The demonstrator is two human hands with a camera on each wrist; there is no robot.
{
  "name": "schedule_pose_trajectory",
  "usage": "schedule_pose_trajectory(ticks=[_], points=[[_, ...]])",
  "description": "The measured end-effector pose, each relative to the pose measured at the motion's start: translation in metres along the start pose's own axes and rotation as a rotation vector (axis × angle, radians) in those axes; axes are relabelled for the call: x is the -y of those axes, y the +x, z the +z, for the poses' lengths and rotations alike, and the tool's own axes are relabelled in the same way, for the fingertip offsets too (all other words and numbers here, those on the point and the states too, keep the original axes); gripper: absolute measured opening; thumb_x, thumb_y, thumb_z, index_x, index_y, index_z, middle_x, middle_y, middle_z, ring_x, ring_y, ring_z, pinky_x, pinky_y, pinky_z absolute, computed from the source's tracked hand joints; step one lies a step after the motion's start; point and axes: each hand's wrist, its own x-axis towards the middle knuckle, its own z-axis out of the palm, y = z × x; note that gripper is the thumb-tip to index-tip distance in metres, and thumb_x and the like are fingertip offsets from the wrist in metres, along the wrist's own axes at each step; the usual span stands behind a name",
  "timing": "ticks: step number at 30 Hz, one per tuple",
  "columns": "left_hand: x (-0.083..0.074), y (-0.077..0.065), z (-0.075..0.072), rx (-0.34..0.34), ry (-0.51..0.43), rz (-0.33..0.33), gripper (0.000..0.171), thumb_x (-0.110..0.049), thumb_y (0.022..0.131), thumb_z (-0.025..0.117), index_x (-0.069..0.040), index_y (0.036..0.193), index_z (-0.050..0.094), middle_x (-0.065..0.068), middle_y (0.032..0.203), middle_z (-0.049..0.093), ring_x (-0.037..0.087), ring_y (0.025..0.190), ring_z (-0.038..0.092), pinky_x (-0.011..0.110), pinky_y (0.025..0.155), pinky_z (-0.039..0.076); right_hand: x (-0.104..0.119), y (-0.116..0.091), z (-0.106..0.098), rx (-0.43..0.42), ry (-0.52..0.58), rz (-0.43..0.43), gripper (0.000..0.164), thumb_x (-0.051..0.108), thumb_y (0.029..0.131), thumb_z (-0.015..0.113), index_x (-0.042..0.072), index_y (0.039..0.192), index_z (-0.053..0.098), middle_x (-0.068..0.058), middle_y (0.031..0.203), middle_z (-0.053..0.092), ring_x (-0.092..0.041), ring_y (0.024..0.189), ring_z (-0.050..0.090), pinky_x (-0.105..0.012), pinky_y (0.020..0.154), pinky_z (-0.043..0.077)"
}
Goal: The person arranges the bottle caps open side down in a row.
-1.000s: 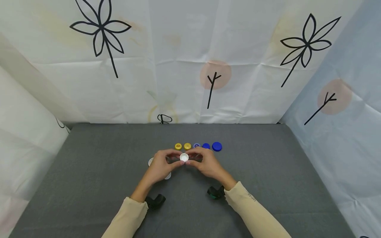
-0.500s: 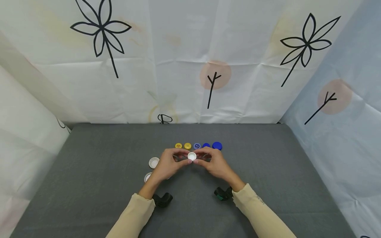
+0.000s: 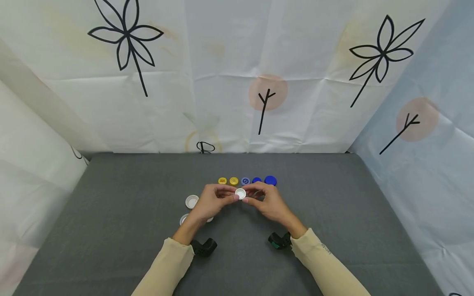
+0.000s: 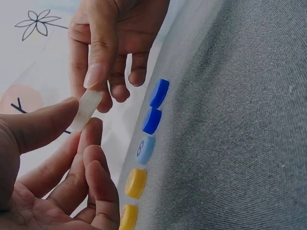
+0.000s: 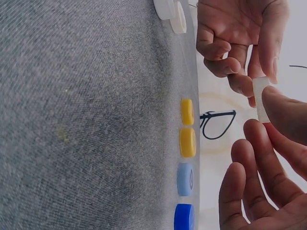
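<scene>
Between my two hands, above the table, is a small white bottle cap (image 3: 240,193), its hollow side facing up in the head view. My left hand (image 3: 212,204) pinches its left edge between thumb and fingers. On the opposite edge, my right hand (image 3: 267,202) pinches it the same way. The left wrist view shows the bottle cap (image 4: 87,111) edge-on between both thumbs. Ridges run along the side of the bottle cap (image 5: 261,99) in the right wrist view. Just beyond the hands lies a row of caps: yellow (image 3: 233,181), light blue (image 3: 245,181) and dark blue (image 3: 270,180).
Left of my left hand, white caps lie on the grey table (image 3: 129,213): one in full sight (image 3: 191,201), others partly covered by the hand and wrist. A patterned white cloth (image 3: 229,102) rises behind the table. Black devices (image 3: 204,248) sit at both wrists.
Both hands have moved right with the white cap still between them, mostly in the first half second. White caps on the left have come into fuller view.
</scene>
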Motion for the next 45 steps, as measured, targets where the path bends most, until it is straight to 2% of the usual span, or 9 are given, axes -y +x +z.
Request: schedule_pose_trajectory(ticks=[4, 13, 18, 23, 31, 34, 40, 45], points=[[-0.001, 0.000, 0.001, -0.021, -0.011, 0.013, 0.019, -0.006, 0.089, 0.079, 0.003, 0.105, 0.075, 0.008, 0.094, 0.075, 0.016, 0.082, 0.069, 0.027, 0.070, 0.053, -0.019, 0.003, 0.002, 0.001, 0.024, 0.010, 0.028, 0.004, 0.091, 0.076, 0.001, 0.118, 0.073, -0.011, 0.104, 0.071, -0.029, 0.092, 0.067, -0.044, 0.080, 0.055], [0.002, 0.000, 0.003, -0.043, -0.043, 0.089, 0.018, -0.001, 0.087, 0.079, 0.004, 0.104, 0.074, 0.011, 0.093, 0.074, 0.017, 0.082, 0.070, 0.025, 0.071, 0.055, -0.017, 0.006, 0.000, 0.003, 0.102, 0.014, 0.021, 0.008, 0.094, 0.073, 0.000, 0.114, 0.074, -0.011, 0.106, 0.073, -0.027, 0.090, 0.066, -0.042, 0.080, 0.054], [0.004, -0.001, 0.002, -0.041, -0.052, 0.036, 0.018, -0.008, 0.092, 0.077, 0.001, 0.106, 0.075, 0.011, 0.097, 0.075, 0.020, 0.086, 0.070, 0.030, 0.074, 0.054, -0.017, 0.005, 0.000, -0.020, 0.101, -0.006, 0.020, 0.008, 0.093, 0.074, 0.001, 0.112, 0.075, -0.011, 0.104, 0.073, -0.027, 0.088, 0.066, -0.042, 0.079, 0.055], [0.005, -0.001, 0.002, -0.007, -0.084, -0.019, 0.023, -0.014, 0.096, 0.072, 0.004, 0.111, 0.073, 0.014, 0.100, 0.075, 0.033, 0.095, 0.070, 0.037, 0.080, 0.055, -0.016, 0.004, 0.000, -0.048, 0.102, -0.055, 0.019, 0.007, 0.091, 0.076, 0.002, 0.110, 0.076, -0.009, 0.101, 0.072, -0.025, 0.088, 0.066, -0.041, 0.079, 0.056], [0.004, 0.001, -0.001, 0.067, -0.203, -0.088, 0.030, -0.018, 0.099, 0.069, 0.006, 0.118, 0.071, 0.011, 0.104, 0.076, 0.042, 0.107, 0.065, 0.031, 0.083, 0.054, -0.017, 0.004, 0.002, -0.076, 0.118, -0.134, 0.020, 0.000, 0.089, 0.076, 0.002, 0.109, 0.076, -0.011, 0.101, 0.072, -0.027, 0.088, 0.066, -0.043, 0.078, 0.056], [0.004, 0.001, -0.002, 0.091, -0.221, -0.101, 0.032, -0.019, 0.099, 0.069, 0.005, 0.120, 0.071, 0.009, 0.106, 0.076, 0.039, 0.108, 0.065, 0.032, 0.086, 0.054, -0.016, 0.004, 0.002, -0.080, 0.127, -0.153, 0.021, -0.002, 0.088, 0.076, 0.001, 0.109, 0.076, -0.013, 0.102, 0.073, -0.028, 0.089, 0.067, -0.044, 0.077, 0.057], [0.001, -0.001, -0.006, 0.122, -0.206, -0.126, 0.034, -0.017, 0.097, 0.071, 0.006, 0.122, 0.069, 0.007, 0.108, 0.074, 0.018, 0.097, 0.068, 0.042, 0.091, 0.053, -0.016, 0.004, 0.003, -0.058, 0.117, -0.133, 0.021, -0.001, 0.088, 0.077, 0.000, 0.109, 0.077, -0.011, 0.104, 0.073, -0.025, 0.092, 0.066, -0.041, 0.077, 0.057], [-0.002, -0.003, -0.007, 0.122, -0.181, -0.115, 0.034, -0.016, 0.094, 0.075, 0.004, 0.122, 0.070, 0.009, 0.111, 0.074, 0.016, 0.098, 0.068, 0.039, 0.092, 0.052, -0.016, 0.004, 0.002, -0.006, 0.112, -0.088, 0.024, 0.005, 0.090, 0.077, 0.003, 0.114, 0.076, -0.009, 0.105, 0.071, -0.025, 0.093, 0.066, -0.041, 0.079, 0.056]])
